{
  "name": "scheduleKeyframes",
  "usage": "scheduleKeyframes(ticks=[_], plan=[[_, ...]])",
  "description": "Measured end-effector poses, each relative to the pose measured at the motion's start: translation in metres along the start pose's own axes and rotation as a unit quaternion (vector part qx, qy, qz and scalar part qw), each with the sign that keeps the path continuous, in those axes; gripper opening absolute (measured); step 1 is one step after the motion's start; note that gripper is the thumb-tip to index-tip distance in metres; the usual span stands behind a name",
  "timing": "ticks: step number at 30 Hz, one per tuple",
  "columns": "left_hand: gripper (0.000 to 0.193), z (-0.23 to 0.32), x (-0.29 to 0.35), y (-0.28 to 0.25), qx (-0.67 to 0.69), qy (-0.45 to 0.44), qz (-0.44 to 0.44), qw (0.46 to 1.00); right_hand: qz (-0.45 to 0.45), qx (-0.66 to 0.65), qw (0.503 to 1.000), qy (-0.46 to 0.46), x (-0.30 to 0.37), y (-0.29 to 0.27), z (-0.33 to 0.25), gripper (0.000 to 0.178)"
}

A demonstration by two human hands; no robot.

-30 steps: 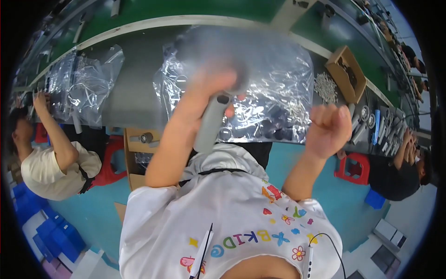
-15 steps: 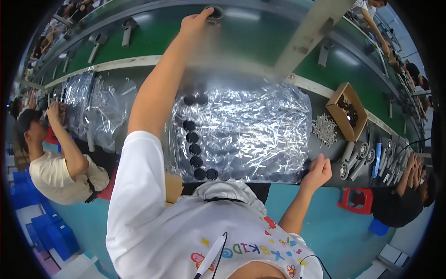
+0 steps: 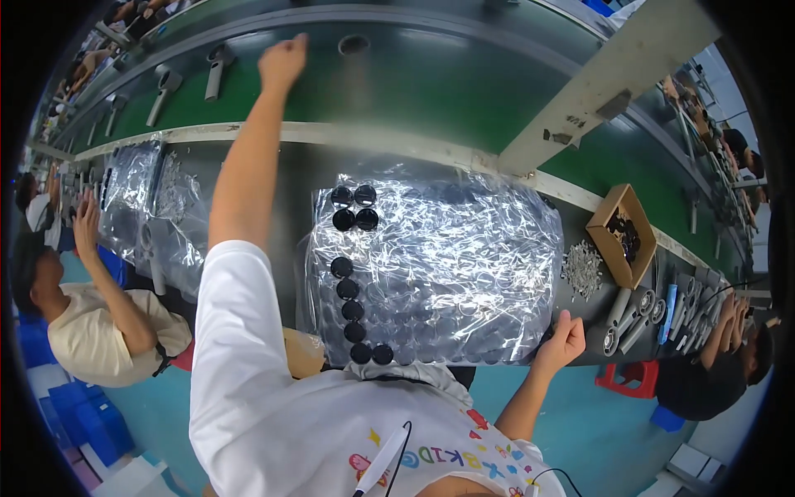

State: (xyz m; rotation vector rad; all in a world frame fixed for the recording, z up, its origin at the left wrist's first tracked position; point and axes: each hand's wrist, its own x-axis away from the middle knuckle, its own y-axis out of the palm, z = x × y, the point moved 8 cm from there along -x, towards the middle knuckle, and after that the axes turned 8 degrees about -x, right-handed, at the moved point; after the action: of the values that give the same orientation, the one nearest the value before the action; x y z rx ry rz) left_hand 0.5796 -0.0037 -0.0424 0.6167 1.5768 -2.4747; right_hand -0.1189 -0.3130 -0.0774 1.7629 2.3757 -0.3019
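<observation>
My left hand (image 3: 284, 62) is stretched out over the green conveyor belt (image 3: 257, 95), its fingers curled in and nothing visible in them. To the right of it a grey round-headed part (image 3: 354, 45) stands on the belt, its lower portion blurred. At the near right corner of a clear plastic sheet (image 3: 464, 248), my right hand (image 3: 566, 335) is closed in a fist with the thumb up. Something dark shows beside that fist, too hidden to name. Several glossy black discs (image 3: 348, 289) lie along the sheet's left side.
Right of the sheet are a pile of small silvery pieces (image 3: 582, 269), a cardboard box (image 3: 623, 236) with dark parts, and several grey round-headed handles (image 3: 638, 323). A pale post (image 3: 596, 99) rises beside the belt. A person (image 3: 108, 323) sits at the left; another works at the far right.
My left hand has let go of the grey round-headed part and moved left, away from it. The bench sits lower in the view. My right hand stays closed by the sheet's corner.
</observation>
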Motion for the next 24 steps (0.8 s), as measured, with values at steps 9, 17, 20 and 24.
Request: scheduleKeyframes(ticks=[9, 17, 20, 24], plan=[[0.058, -0.266, -0.028, -0.026, -0.221, -0.096, -0.094, 0.966, -0.008, 0.015, 1.0, -0.005, -0.001, 0.009, -0.001, 0.046], [0.033, -0.222, -0.027, -0.01, -0.086, 0.007, -0.003, 0.996, -0.005, 0.029, 1.0, -0.005, 0.0, 0.003, -0.001, 0.045], [0.025, -0.243, -0.039, -0.065, 0.054, 0.019, 0.052, 0.997, -0.032, -0.015, 0.999, -0.008, -0.003, 0.015, 0.003, 0.045], [0.02, -0.155, 0.018, -0.075, 0.478, -0.299, -0.12, 0.817, -0.022, 0.018, 0.999, -0.019, -0.001, 0.008, -0.001, 0.045]])
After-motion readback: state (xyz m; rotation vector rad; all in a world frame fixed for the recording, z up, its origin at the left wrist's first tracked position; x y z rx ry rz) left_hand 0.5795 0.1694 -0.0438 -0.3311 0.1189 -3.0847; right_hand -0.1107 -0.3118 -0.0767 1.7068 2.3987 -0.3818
